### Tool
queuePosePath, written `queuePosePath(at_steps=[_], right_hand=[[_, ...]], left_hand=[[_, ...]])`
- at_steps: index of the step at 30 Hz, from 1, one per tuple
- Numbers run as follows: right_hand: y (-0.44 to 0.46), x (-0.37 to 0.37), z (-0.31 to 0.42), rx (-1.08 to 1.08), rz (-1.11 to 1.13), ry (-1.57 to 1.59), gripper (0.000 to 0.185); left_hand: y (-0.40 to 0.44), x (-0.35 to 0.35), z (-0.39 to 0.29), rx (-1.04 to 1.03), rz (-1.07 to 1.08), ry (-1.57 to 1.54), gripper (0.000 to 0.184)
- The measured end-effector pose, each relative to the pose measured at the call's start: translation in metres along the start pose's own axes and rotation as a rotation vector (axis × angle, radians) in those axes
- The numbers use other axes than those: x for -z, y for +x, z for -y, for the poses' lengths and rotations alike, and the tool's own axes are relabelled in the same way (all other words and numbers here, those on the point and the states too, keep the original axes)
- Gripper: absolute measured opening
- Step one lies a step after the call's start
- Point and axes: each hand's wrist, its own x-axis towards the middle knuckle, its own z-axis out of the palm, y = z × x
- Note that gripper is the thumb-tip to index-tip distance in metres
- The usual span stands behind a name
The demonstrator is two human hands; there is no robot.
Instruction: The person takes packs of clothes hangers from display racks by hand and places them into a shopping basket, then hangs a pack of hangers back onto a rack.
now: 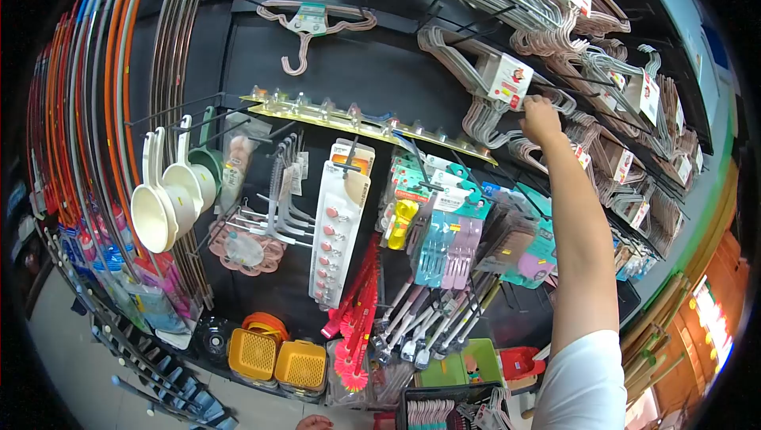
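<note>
At the upper right of the frame, the right hand (541,119) was at the white-carded hanger bundle (507,80), its fingers curled; whether they pinched, I could not tell. The left hand (315,423), bottom centre, showed its fingers unclearly. Level handling seemed best against tangling.

I have open room over the bare black panel (380,73), between the lone hanger (311,21) and the hanger bundle (507,80). Below that gap the slanting strip (369,129) bars a straight drop. Around my right hand (543,119) it is tight: the bundle sits just beside it, with more hangers crowding the other side. Low down, floor (258,406) shows left of my left hand (315,423), with yellow baskets (301,365) above.
</note>
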Motion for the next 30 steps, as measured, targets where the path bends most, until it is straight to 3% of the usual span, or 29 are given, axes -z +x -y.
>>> queuePosePath(at_steps=[3,5,9,12,22,25,27,28,30], right_hand=[[-0.014,0.014,-0.002,-0.040,-0.123,-0.043,0.045],[-0.025,0.015,-0.012,0.050,-0.237,-0.031,0.043],[-0.037,0.036,-0.023,-0.041,-0.057,-0.025,0.042],[-0.059,0.061,-0.031,0.222,-0.286,-0.049,0.032],[-0.105,0.177,-0.038,0.290,-0.364,0.074,0.023],[-0.120,0.204,-0.037,0.333,-0.404,0.041,0.023],[-0.137,0.221,-0.024,0.310,-0.419,0.074,0.023],[-0.145,0.227,-0.020,0.308,-0.447,0.076,0.022],[-0.163,0.240,-0.010,0.282,-0.435,0.097,0.022]], left_hand=[[0.016,0.009,0.009,0.035,-0.010,-0.004,0.025],[0.021,0.011,0.011,0.029,0.020,0.001,0.025],[0.023,0.004,0.003,0.013,0.055,0.057,0.028],[0.030,0.002,0.003,-0.043,0.114,0.086,0.031],[0.033,-0.031,-0.012,-0.090,0.288,0.121,0.029],[0.021,-0.072,-0.071,-0.142,0.302,0.244,0.028],[0.011,-0.098,-0.114,-0.182,0.523,0.198,0.022],[0.005,-0.111,-0.134,-0.185,0.524,0.201,0.022],[-0.009,-0.135,-0.173,-0.351,0.646,0.224,0.030]])
